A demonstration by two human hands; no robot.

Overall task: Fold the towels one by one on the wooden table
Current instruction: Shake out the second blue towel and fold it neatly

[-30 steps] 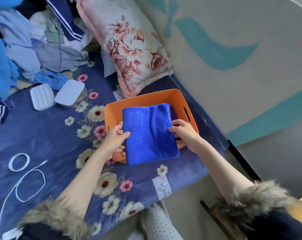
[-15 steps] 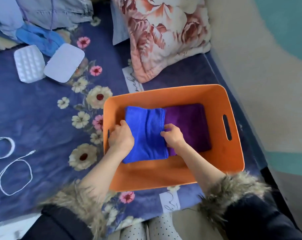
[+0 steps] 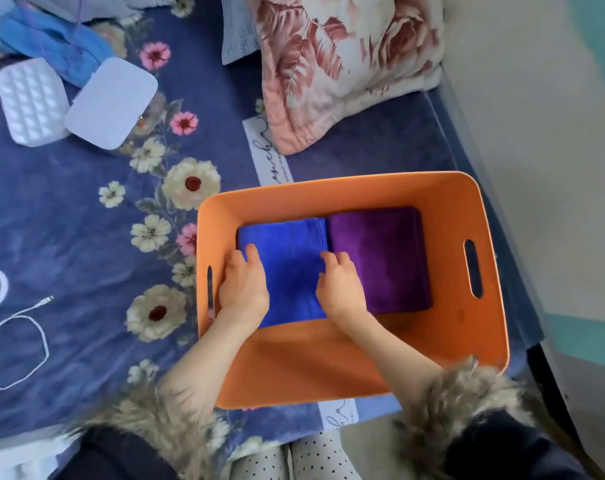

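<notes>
Directly below the camera, an orange basket [image 3: 481, 341] sits on a bed near its right edge, on a dark blue blanket [image 3: 69, 220] printed with cream and pink flowers. Two folded towels lie side by side on the basket floor, touching along one edge: a blue towel [image 3: 290, 258] on the left and a purple towel [image 3: 380, 258] on the right, both toward the far wall of the basket.

Both of the person's hands reach down into the basket. The left hand [image 3: 243, 289] rests on the left edge of the blue towel with the fingers curled down at that edge. The right hand [image 3: 339, 289] rests on the blue towel's right edge, at the seam where the two towels meet, fingers curled down there. Whether either grip is pinching the cloth or only pressing on it cannot be told. Both forearms come out of dark sleeves with fur cuffs [image 3: 456, 403].

Beyond the basket, a pink flowered pillow [image 3: 346, 64] lies against the wall at the head of the bed. Toward the far left corner lie two white lids or trays [image 3: 110, 102] beside a heap of blue clothes [image 3: 51, 39]. A white cable [image 3: 13, 341] loops along the bed's left edge
</notes>
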